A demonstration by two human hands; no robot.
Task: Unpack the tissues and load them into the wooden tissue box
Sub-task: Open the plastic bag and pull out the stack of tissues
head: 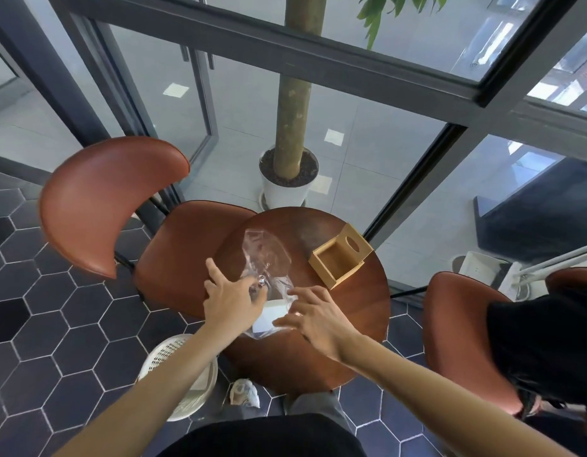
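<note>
A white tissue pack lies on the round wooden table inside a clear plastic wrapper that stretches away from me. My left hand pinches the wrapper just above the pack. My right hand grips the wrapper at the pack's right side. The wooden tissue box stands open and empty at the table's far right, its lid with an oval slot tilted up behind it.
A brown leather chair stands left of the table and another to the right. A white mesh bin sits on the hexagon-tiled floor by my left arm. A potted tree and glass wall lie beyond.
</note>
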